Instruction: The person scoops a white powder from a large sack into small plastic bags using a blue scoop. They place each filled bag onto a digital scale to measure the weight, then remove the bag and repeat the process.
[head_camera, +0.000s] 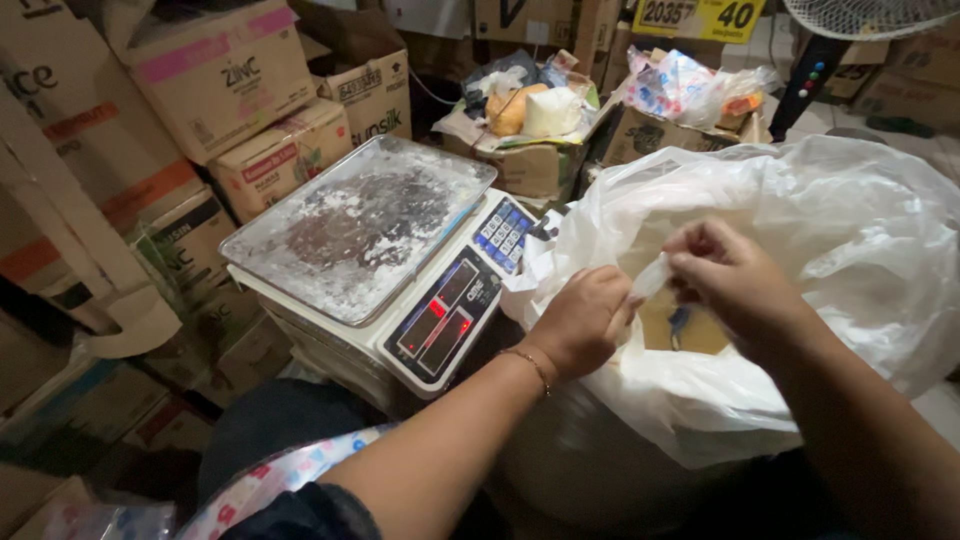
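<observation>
- The large white plastic sack (850, 250) fills the right half of the view, its mouth open and its loose film bunched up around the opening; something yellowish shows down inside, too hidden to name. Judging by the gaping mouth, it is not tied or sealed.
- The digital weighing scale (400, 270) stands just left of the sack, touching its film at the front corner. Its steel pan (300, 250) carries nothing but a dusting of white powder, and the red display is lit, so nothing is being weighed at this moment.
- Stacked cardboard boxes (200, 80) line the left and back, and an open box of bagged goods (530, 120) sits behind the scale; a standing fan (860, 30) shows at the top right.
- The left hand (580, 320), a thin bracelet at its wrist, is curled nearly closed over the near rim of the sack.
- The right hand (735, 280) is closed in a pinch.
- The small twist of clear plastic (652, 275) is held between both hands, just above the sack's mouth; it looks half worked, neither knotted nor let go, as far as I can judge.
</observation>
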